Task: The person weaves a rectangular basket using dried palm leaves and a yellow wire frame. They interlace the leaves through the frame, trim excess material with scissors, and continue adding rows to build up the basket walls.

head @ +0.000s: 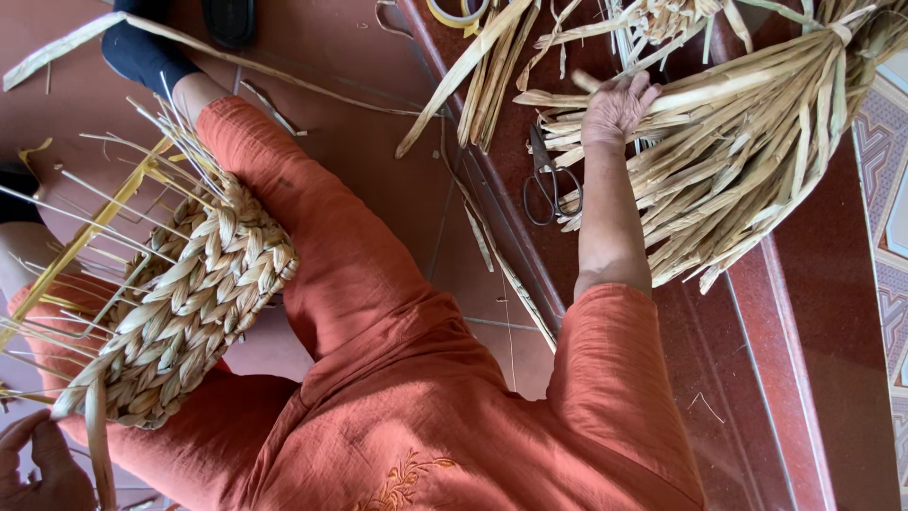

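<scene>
My right hand (617,106) reaches out to a big bundle of dried flat straw strands (747,142) lying on the red step, and its fingers curl around a few of them. A half-woven straw basket (189,303) with a wire frame sticking out rests against my orange-clad leg at the left. My left hand (38,464) sits at the bottom left corner beside the basket, closed on a loose strand (96,435) that hangs from the weave.
Black scissors (549,185) lie on the step just left of my right forearm. A yellow tape roll (459,11) is at the top edge. More loose strands (492,76) lie across the red floor. Patterned tiles (889,189) run along the right edge.
</scene>
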`<state>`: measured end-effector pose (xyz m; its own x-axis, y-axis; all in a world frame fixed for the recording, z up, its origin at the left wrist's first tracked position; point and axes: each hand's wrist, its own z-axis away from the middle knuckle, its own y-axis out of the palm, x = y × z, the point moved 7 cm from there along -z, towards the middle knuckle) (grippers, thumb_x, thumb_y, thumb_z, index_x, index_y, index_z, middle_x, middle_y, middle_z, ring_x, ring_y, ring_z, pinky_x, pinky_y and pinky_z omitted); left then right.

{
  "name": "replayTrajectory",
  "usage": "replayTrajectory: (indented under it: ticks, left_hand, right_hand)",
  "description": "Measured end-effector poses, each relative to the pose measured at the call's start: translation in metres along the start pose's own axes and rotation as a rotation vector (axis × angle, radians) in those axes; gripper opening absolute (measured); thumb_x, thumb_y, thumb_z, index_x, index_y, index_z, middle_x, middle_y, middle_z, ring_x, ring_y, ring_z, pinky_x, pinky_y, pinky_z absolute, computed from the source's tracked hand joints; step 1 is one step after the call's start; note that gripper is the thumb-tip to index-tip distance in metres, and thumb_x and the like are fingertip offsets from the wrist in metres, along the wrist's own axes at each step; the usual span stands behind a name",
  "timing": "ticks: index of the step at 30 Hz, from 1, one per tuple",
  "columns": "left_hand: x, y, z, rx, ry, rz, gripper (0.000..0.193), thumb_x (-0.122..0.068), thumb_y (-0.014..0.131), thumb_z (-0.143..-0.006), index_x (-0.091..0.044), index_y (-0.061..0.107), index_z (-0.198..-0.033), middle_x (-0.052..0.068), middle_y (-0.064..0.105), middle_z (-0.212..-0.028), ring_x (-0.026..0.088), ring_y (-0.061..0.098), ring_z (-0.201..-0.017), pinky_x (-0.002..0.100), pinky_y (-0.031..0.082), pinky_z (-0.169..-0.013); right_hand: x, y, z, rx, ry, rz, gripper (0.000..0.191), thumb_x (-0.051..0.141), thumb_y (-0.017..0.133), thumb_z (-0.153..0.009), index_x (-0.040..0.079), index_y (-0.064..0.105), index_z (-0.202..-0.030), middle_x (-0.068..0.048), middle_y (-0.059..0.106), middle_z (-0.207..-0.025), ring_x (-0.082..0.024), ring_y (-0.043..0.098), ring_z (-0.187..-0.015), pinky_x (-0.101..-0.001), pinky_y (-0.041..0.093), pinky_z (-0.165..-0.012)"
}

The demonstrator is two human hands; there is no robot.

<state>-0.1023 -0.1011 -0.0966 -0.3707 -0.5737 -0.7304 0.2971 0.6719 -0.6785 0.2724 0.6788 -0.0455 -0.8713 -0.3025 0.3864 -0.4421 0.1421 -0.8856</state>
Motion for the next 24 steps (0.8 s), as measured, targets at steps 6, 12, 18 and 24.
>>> replayTrajectory:
  ticks: [6, 12, 18, 24]
  left_hand:
    - [0.0, -0.001, 0.008, -0.123, -0.001, -0.17, 0.022, 0.006, 0.05, -0.109, 0.011, 0.057, -0.13, 0.023, 0.061, -0.129, 0.029, 0.06, -0.123, 0.038, 0.049, -0.115]
    - [-0.11, 0.007, 0.011, -0.295, 0.22, -0.116, 0.021, 0.005, 0.06, -0.106, 0.004, 0.061, -0.127, 0.019, 0.067, -0.125, 0.029, 0.065, -0.118, 0.037, 0.051, -0.107]
    - [-0.228, 0.093, -0.006, 0.244, 0.096, 0.28, 0.045, -0.008, 0.067, -0.097, -0.002, 0.057, -0.141, 0.016, 0.067, -0.132, 0.03, 0.065, -0.123, 0.04, 0.048, -0.107]
    - [-0.242, 0.079, -0.025, 0.034, 0.105, 0.642, 0.021, -0.013, 0.059, -0.111, -0.003, 0.067, -0.127, 0.011, 0.071, -0.122, 0.022, 0.063, -0.111, 0.032, 0.05, -0.103]
  right_hand:
    - [0.079, 0.008, 0.058, -0.324, -0.64, 0.311, 0.016, 0.016, 0.069, -0.097, 0.019, 0.066, -0.082, 0.004, 0.058, -0.08, -0.018, 0.053, -0.088, -0.0352, 0.047, -0.089]
    - [0.17, -0.004, 0.164, 0.152, -0.66, -0.586, 0.009, 0.002, 0.072, -0.097, 0.002, 0.07, -0.106, -0.012, 0.073, -0.099, -0.026, 0.07, -0.094, -0.0385, 0.057, -0.082]
    - [0.269, -0.018, 0.271, 0.602, -0.605, -0.903, 0.012, -0.001, 0.079, -0.093, 0.0, 0.07, -0.101, -0.011, 0.077, -0.094, -0.015, 0.073, -0.077, -0.0265, 0.057, -0.066]
    - [0.336, -0.022, 0.344, 1.034, -0.665, -1.024, 0.018, 0.002, 0.071, -0.098, -0.005, 0.068, -0.114, -0.014, 0.076, -0.098, -0.014, 0.072, -0.087, -0.0269, 0.059, -0.074]
